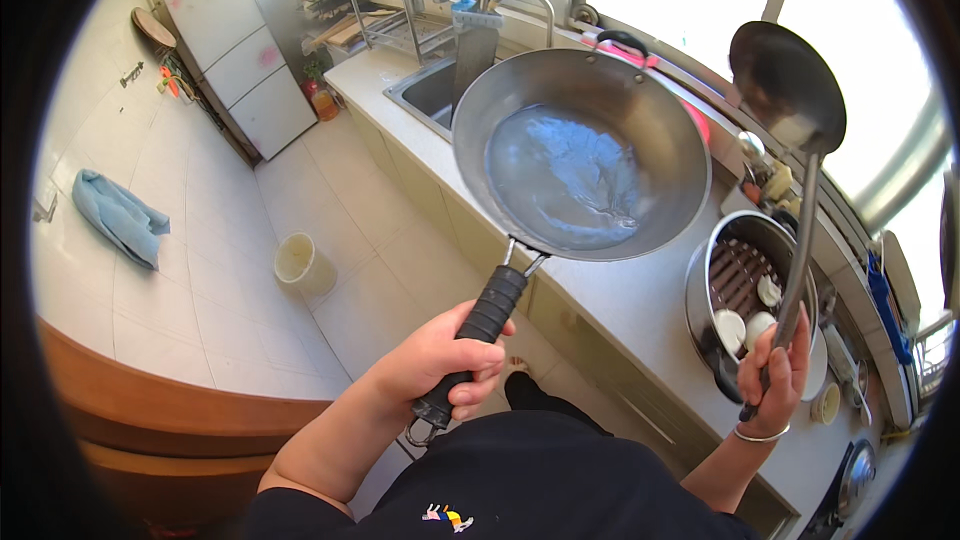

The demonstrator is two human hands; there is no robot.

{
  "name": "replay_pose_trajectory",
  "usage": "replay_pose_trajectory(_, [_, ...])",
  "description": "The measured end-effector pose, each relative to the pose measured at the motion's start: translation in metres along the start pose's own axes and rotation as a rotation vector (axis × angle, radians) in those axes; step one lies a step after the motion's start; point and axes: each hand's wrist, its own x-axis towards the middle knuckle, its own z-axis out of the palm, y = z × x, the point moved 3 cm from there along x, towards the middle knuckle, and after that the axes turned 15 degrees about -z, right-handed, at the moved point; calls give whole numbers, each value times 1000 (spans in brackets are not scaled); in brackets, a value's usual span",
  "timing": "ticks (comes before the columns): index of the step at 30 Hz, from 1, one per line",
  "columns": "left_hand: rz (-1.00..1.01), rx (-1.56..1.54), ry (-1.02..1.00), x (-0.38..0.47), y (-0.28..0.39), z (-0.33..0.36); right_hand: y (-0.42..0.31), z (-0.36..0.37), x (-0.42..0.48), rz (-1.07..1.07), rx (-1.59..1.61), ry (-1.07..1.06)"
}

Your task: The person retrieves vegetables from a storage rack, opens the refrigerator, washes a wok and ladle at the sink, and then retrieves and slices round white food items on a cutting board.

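Observation:
My left hand (459, 369) is wrapped around the black taped handle (491, 307) of a large metal wok (671, 142). The wok is up over the counter, and clear water (555, 180) pools in its bottom. A long-handled metal ladle (787, 86) is in my right hand (776, 371), its bowl raised in front of the window. Below that hand, a steamer pot (697, 292) with a slatted rack (739, 270) holds several white pieces, perhaps buns or eggs. A thin bracelet (761, 435) circles my right wrist.
The white counter (615, 300) runs beneath the window. A sink (424, 97) lies beyond the wok, near a dish rack (405, 4) with white plates. On the floor stand a plastic bucket (304, 266) and a refrigerator (232, 52). A pot lid (856, 469) is at lower right.

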Motion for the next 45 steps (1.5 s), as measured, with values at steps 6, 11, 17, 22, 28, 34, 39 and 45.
replay_pose_trajectory(6, [120, -108, 131, 6, 95, -121, 143, 101, 104, 181, 86, -81])
replay_pose_trajectory(11, [93, -121, 186, 8, 168, -228, 238, 195, 167, 315, 51, -128])
replay_pose_trajectory(17, [2, -11, 143, 27, 255, -349, 313, 273, 182, 336, -111, -26])
replay_pose_trajectory(22, [-175, 48, -3, 32, 305, -409, 334, 332, 153, 423, -256, 94])
replay_pose_trajectory(28, [-319, 101, -183, 64, 326, -445, 349, 379, 130, 483, -423, 196])
replay_pose_trajectory(34, [-394, 120, -323, 104, 326, -458, 351, 384, 111, 524, -570, 274])
replay_pose_trajectory(39, [-415, 164, -339, 119, 325, -458, 354, 386, 107, 573, -575, 271])
replay_pose_trajectory(45, [-443, 197, -309, 123, 334, -448, 361, 381, 107, 618, -586, 262])
